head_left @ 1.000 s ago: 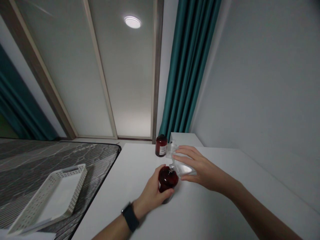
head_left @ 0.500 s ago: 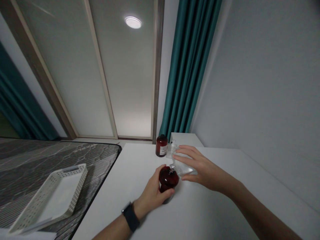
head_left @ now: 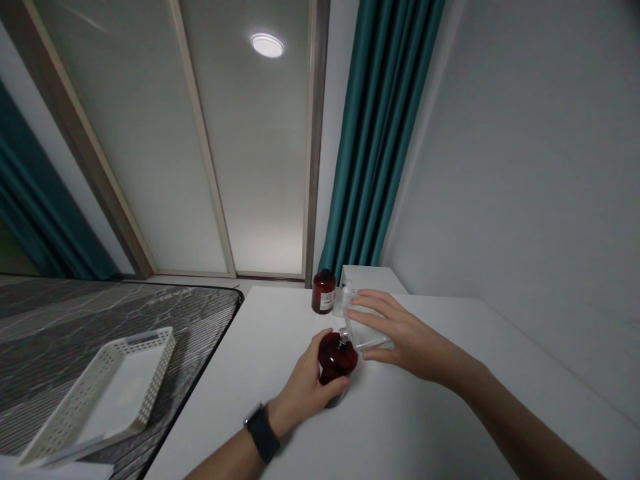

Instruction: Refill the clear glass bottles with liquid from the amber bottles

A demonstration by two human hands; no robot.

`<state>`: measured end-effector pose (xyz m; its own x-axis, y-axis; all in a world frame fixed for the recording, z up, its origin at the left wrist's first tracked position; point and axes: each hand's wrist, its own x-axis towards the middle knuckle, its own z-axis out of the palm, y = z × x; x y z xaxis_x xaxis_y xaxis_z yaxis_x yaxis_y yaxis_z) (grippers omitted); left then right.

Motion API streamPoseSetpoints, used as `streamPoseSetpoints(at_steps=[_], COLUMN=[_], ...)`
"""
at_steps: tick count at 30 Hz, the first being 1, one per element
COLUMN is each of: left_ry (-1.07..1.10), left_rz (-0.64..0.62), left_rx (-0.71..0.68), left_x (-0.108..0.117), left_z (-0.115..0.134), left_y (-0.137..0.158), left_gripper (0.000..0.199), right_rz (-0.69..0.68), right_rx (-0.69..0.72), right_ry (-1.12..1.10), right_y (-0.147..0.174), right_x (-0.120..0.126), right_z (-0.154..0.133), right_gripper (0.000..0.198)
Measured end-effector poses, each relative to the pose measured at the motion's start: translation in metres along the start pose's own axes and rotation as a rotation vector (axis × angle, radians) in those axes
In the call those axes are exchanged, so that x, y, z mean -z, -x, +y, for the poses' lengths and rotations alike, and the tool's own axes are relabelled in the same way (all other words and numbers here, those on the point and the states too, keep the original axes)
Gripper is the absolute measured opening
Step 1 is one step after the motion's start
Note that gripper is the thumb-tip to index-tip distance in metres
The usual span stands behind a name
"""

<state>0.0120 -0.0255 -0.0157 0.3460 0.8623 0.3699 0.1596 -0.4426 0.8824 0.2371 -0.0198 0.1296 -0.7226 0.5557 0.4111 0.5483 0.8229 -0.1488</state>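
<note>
My left hand (head_left: pixel 310 383) is wrapped round a dark red-brown bottle (head_left: pixel 339 357) on the white table. In my right hand (head_left: pixel 393 327) is a clear bottle (head_left: pixel 371 337), tipped on its side with its neck at the brown bottle's mouth. Whether liquid is running between the two necks is too small to see. Behind them stands a second brown bottle (head_left: pixel 323 291) with a white label and a dark cap. Another clear bottle (head_left: pixel 345 298) shows beside it, partly hidden by my right fingers.
The white table (head_left: pixel 240 373) meets a grey wall on the right. A white box-like piece (head_left: pixel 375 277) rises at its far edge. To the left, a white perforated basket (head_left: pixel 100 393) lies on a dark patterned surface (head_left: pixel 200 313). Teal curtains hang behind.
The liquid level in the tilted clear bottle looks slightly lower. Both hands and the bottles otherwise hold the same position.
</note>
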Motion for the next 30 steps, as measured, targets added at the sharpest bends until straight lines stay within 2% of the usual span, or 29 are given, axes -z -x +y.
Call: streamPoseSetpoints(at_steps=[30], left_ry=[0.008], left_rz=[-0.003], left_rx=[0.004], left_x=[0.0003], left_z=[0.0033], left_y=[-0.0006], left_gripper=[0.077], right_rz=[0.013], right_rx=[0.029], right_ry=[0.019], right_y=[0.0005], right_x=[0.0], right_z=[0.0001], right_gripper=[0.066])
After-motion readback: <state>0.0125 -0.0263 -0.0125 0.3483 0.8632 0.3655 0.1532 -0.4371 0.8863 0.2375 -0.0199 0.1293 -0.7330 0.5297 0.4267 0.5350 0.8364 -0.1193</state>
